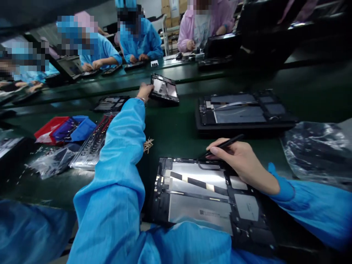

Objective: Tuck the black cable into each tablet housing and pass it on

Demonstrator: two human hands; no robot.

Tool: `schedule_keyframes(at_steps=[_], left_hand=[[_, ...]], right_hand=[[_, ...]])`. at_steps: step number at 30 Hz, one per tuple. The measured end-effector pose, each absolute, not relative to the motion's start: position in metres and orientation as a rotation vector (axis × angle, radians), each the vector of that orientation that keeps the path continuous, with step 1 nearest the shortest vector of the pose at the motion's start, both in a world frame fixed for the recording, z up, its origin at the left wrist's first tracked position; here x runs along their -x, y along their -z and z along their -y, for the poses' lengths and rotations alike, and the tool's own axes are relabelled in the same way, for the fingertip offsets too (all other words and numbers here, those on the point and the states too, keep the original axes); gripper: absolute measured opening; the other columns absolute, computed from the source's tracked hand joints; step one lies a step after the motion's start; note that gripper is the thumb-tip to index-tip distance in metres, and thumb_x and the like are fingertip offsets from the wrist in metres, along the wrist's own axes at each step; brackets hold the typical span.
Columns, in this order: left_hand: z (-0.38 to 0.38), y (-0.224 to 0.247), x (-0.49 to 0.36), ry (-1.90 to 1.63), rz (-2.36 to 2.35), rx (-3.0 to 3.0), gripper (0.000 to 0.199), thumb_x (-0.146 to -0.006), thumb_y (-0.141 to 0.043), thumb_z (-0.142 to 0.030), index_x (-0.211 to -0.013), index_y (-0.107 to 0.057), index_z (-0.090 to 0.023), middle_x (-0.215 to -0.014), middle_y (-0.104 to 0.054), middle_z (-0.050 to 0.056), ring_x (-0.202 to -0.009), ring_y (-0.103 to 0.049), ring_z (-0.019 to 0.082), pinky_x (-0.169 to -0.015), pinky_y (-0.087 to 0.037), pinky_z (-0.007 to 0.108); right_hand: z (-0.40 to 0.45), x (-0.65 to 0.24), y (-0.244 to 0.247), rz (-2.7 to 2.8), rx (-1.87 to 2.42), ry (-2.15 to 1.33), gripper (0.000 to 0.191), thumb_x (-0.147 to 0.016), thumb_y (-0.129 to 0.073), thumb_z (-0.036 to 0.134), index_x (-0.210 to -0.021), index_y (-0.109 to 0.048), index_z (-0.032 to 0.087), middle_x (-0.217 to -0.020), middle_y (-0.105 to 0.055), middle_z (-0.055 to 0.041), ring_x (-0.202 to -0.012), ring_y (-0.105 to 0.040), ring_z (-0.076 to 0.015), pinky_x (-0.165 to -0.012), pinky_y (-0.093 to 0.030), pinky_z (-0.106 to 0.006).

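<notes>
Out across the bench, my left hand [145, 91] grips the left edge of an opened tablet [165, 91], which sits tilted with its inner parts showing. My right hand [240, 159] is closed round a slim black pen-like tool [229, 142]; its exact kind cannot be made out. The tool's tip is near the top edge of a second opened tablet [199, 212], which lies in front of me with silver battery panels and dark tape strips. My blue sleeve covers part of that tablet's lower edge.
Another opened tablet [239, 108] rests on a black stack at the right, beside clear plastic bags [316, 150]. Leftward are red [52, 128] and blue [83, 128] bins, bagged strips [92, 146] and small tan sticks [148, 145]. Co-workers [141, 40] sit across the bench.
</notes>
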State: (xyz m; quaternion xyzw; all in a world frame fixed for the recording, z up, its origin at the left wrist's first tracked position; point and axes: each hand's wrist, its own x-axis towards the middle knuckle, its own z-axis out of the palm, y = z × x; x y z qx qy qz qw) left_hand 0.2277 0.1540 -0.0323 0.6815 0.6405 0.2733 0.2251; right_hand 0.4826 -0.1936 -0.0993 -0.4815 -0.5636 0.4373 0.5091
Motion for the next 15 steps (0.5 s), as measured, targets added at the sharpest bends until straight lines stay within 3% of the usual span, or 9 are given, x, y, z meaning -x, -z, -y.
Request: schedule_keyframes(at_steps=[5,7,11,15], left_hand=[[-0.167,-0.01,-0.251,-0.891,-1.272,-2.064,0.046,-0.102,-0.069,-0.039,-0.138,-0.055,-0.015,-0.133,-0.066,0.008,-0.114,-0.066,0.02,-0.101,-0.057,0.042],[-0.162,-0.024,-0.275,-0.814,-1.027,-2.13,0.038,-0.105,-0.063,-0.036,-0.136,-0.058,-0.014,-0.126,-0.069,0.008,-0.106,-0.068,0.018,-0.097,-0.059,0.041],[-0.135,-0.031,-0.338,-0.567,-0.615,-2.254,0.035,-0.107,-0.052,-0.013,-0.141,-0.055,-0.008,-0.126,-0.075,0.002,-0.101,-0.064,0.008,-0.103,-0.054,0.029],[-0.102,-0.024,-0.386,-0.333,-0.453,-2.371,0.036,-0.103,-0.059,-0.011,-0.14,-0.062,-0.01,-0.121,-0.078,-0.001,-0.093,-0.067,0.006,-0.095,-0.055,0.024]], right_hand=[[0.193,-0.481,0.096,1.366,1.132,-1.102,0.038,-0.084,-0.081,0.056,-0.083,-0.075,0.018,-0.084,-0.073,-0.0034,-0.075,-0.076,-0.0187,-0.073,-0.067,-0.028],[0.193,-0.482,0.094,1.386,1.136,-1.093,0.036,-0.085,-0.08,0.054,-0.084,-0.075,0.018,-0.083,-0.073,-0.0031,-0.075,-0.076,-0.0183,-0.072,-0.065,-0.027],[0.195,-0.482,0.093,1.39,1.122,-1.081,0.031,-0.088,-0.078,0.048,-0.084,-0.074,0.018,-0.084,-0.072,-0.0022,-0.074,-0.076,-0.0168,-0.072,-0.065,-0.027],[0.196,-0.483,0.096,1.412,1.119,-1.066,0.029,-0.089,-0.078,0.046,-0.084,-0.075,0.018,-0.084,-0.073,-0.0023,-0.075,-0.076,-0.0169,-0.07,-0.065,-0.026]])
